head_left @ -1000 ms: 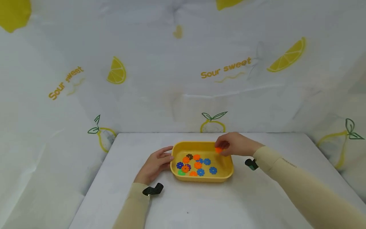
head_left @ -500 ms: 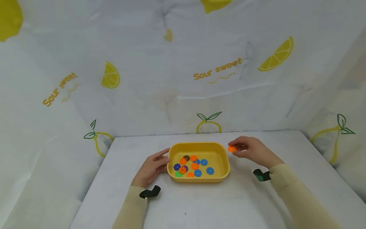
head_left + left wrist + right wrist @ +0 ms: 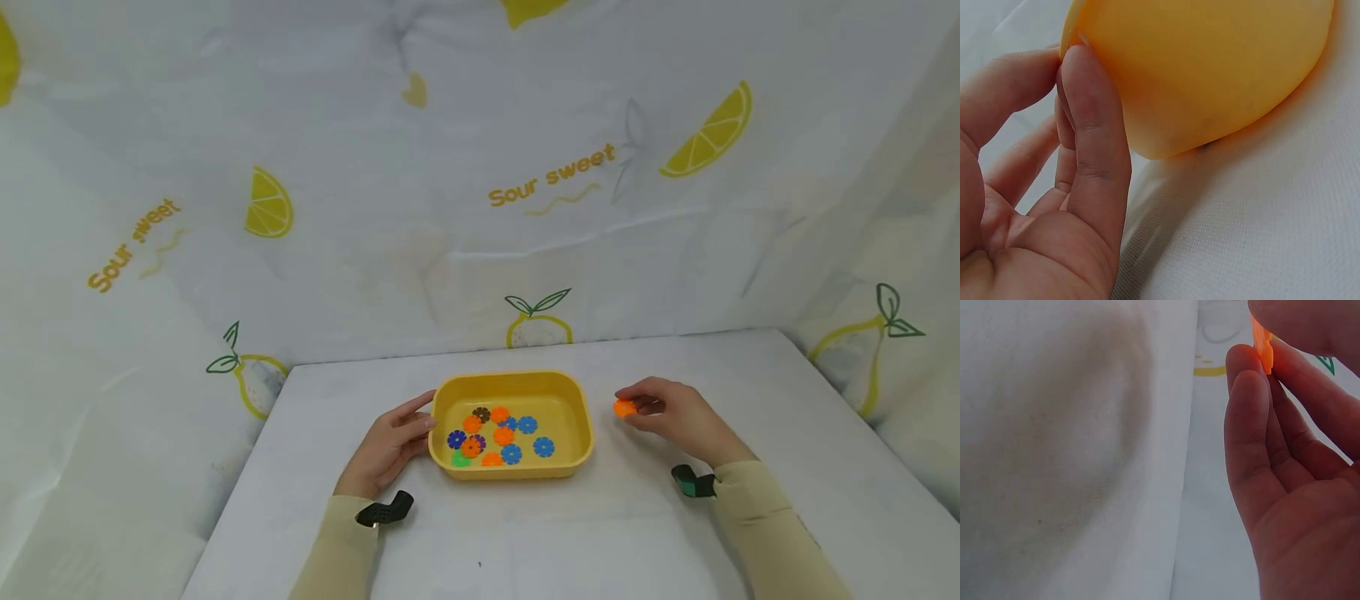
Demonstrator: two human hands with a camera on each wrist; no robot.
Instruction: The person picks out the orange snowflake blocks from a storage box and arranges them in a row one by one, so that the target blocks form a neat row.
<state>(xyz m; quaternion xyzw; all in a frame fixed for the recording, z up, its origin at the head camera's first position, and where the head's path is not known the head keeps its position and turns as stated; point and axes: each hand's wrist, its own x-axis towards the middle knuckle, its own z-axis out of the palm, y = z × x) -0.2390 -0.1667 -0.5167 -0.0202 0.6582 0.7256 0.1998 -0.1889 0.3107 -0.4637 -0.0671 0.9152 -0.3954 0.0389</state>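
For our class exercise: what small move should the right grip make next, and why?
Probably lower the orange disc onto the white table. The right grip pinches it beside the right end of the yellow tray, outside the rim, and it appears to hang above the tabletop, while the other discs lie inside the tray.

A white table (image 3: 570, 537) spreads at 6 o'clock. Behind it, a pale wall covering (image 3: 360, 275) carries a yellow lemon wedge (image 3: 270, 204) at 10 o'clock, a lemon slice (image 3: 708, 133) at 2, and orange "Sour sweet" lettering (image 3: 552, 176) at 1.
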